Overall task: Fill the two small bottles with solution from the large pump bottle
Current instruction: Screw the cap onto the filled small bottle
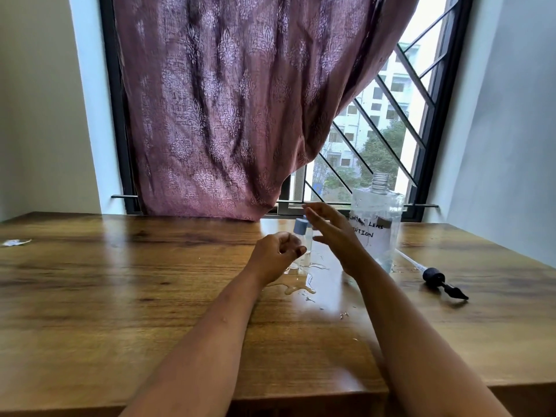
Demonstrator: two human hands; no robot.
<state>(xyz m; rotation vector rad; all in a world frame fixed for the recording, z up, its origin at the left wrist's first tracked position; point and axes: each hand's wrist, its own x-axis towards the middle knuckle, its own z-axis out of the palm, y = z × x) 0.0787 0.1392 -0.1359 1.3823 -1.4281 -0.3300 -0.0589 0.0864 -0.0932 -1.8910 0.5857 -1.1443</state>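
Note:
The large clear bottle (377, 224) with a handwritten label stands uncapped on the wooden table (120, 281) near the window. Its black pump head with tube (442, 281) lies on the table to the right. A small clear bottle with a blue-grey cap (301, 228) stands between my hands; a second one behind it is mostly hidden. My left hand (278, 251) is curled shut just in front-left of the small bottle, fingertips against it. My right hand (329, 233) hovers open and blurred, fingers spread, between the small bottle and the large one.
A puddle of spilled liquid (301, 285) spreads on the table below the small bottle, with droplets trailing toward me. A crumpled scrap (15, 242) lies far left. A maroon curtain (225, 115) hangs over the barred window behind the table.

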